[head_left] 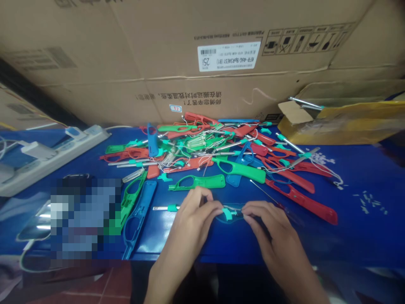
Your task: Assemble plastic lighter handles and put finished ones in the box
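Note:
My left hand (199,209) is closed in a pinch on a part-built long-nosed lighter near the table's front edge. The lighter's metal tube (160,208) with a teal collar pokes out to the left from behind that hand. A teal trigger (228,214) shows between my two hands, set in what looks like a blue casing half (221,218), hard to make out against the blue table. My right hand (268,217) pinches the lighter's other end, thumb and fingertips together. Just beyond my hands lies a green casing half (209,182).
A heap of red, green and blue casings (196,143), tubes and wires spreads behind. Left are a power strip (53,160), a phone (39,219) and a blue casing half (141,215). Small white pieces (368,202) lie right. A large cardboard box (158,50) and a taped carton (341,122) stand behind.

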Available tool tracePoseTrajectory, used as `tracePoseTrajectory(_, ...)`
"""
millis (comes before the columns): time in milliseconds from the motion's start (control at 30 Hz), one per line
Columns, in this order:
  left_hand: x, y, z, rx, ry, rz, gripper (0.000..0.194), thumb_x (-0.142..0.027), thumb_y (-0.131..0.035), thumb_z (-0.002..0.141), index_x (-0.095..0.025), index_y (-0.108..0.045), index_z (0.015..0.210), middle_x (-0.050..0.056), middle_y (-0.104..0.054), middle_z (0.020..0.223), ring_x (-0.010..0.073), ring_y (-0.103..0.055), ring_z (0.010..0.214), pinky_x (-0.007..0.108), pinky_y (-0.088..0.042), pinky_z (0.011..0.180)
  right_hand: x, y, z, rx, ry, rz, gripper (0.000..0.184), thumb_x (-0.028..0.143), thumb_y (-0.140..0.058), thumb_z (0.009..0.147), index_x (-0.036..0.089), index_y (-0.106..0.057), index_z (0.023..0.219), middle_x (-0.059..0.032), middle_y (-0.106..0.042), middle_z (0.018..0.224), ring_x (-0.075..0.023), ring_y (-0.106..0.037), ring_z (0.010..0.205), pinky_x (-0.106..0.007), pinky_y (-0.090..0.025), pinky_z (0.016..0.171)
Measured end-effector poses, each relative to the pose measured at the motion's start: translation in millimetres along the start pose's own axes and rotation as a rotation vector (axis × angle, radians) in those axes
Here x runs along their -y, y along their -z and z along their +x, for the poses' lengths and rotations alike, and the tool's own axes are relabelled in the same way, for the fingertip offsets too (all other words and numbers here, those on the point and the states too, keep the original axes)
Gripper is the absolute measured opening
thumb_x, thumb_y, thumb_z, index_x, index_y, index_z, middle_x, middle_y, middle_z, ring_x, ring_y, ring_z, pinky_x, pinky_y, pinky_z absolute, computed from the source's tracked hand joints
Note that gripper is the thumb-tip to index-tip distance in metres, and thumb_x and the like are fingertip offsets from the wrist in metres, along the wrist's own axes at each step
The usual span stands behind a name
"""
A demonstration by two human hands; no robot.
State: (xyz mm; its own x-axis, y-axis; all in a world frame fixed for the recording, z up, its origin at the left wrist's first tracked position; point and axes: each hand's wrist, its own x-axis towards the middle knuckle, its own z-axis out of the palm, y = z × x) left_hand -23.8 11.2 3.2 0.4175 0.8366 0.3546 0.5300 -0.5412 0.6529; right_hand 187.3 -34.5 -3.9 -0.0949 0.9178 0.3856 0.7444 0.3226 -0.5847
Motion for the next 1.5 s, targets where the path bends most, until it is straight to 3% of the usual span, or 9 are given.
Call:
tracePoseTrajectory(500, -5.7, 2.1, -0.1, 0.110, 0.031, 0.053, 0.014, -0.011, -0.048, 0.107, -0.020, -0.059, 0.110, 0.008, -0.055, 0.122, 0.0233, -0.055, 0.110, 0.041, -0.047, 0.093, -0.3, -1.0, 0.3, 0.003, 0.004, -0.005, 0.012, 0.018, -0.054, 0.104, 0.027, -0.061, 0.105, 0.0020, -0.073, 0.105, -0.0152, -0.067, 0.100, -0.031, -0.042, 0.094)
tracePoseTrajectory(733, -13.8, 12.0, 5.2, 0.219, -0.072, 0.299, 0.012, -0.010, -0.052, 0.104, -0.017, -0.060, 0.102, 0.006, -0.062, 0.114, 0.0256, -0.059, 0.098, 0.042, -0.048, 0.078, 0.7, -0.3, 1.2, 0.028, 0.010, 0.002, 0.011, 0.019, -0.053, 0.105, 0.026, -0.060, 0.104, 0.0010, -0.072, 0.105, -0.0159, -0.067, 0.100, -0.031, -0.043, 0.093)
tracePoseTrajectory(933, -16.2, 21.6, 15.7, 0.292, -0.087, 0.339, 0.012, -0.010, -0.055, 0.102, -0.015, -0.064, 0.098, 0.007, -0.063, 0.113, 0.0253, -0.061, 0.098, 0.043, -0.055, 0.081, -0.2, -1.8, -0.3, 0.021, 0.011, 0.003, 0.010, 0.020, -0.053, 0.105, 0.027, -0.060, 0.105, 0.0008, -0.072, 0.106, -0.0162, -0.068, 0.100, -0.032, -0.044, 0.093)
tracePoseTrajectory(1067, -17.6, 29.2, 22.8, 0.354, -0.190, 0.488, 0.014, -0.007, -0.055, 0.100, -0.013, -0.067, 0.096, 0.009, -0.065, 0.112, 0.0269, -0.064, 0.096, 0.046, -0.058, 0.081, -0.2, -2.0, -0.4, 0.008, 0.018, -0.003, 0.010, 0.020, -0.053, 0.104, 0.027, -0.061, 0.105, 0.0001, -0.073, 0.105, -0.0175, -0.069, 0.100, -0.034, -0.045, 0.092)
tracePoseTrajectory(1267, -22.7, 27.6, 30.2, 0.383, -0.343, 0.680, 0.012, -0.009, -0.058, 0.094, -0.011, -0.069, 0.090, 0.012, -0.068, 0.105, 0.0297, -0.065, 0.092, 0.046, -0.059, 0.074, -1.0, -2.1, -1.4, 0.011, 0.014, -0.006, 0.011, 0.020, -0.053, 0.104, 0.026, -0.062, 0.105, -0.0019, -0.074, 0.106, -0.0200, -0.070, 0.100, -0.036, -0.047, 0.092)
tracePoseTrajectory(1500, -21.2, 22.9, 32.1, 0.327, -0.348, 0.698, 0.014, -0.009, -0.056, 0.094, -0.013, -0.067, 0.086, 0.011, -0.069, 0.103, 0.0291, -0.065, 0.091, 0.044, -0.057, 0.074, -0.5, -1.8, -0.6, 0.011, 0.021, -0.016, 0.012, 0.019, -0.052, 0.104, 0.026, -0.061, 0.105, -0.0014, -0.074, 0.106, -0.0192, -0.070, 0.100, -0.035, -0.045, 0.092)
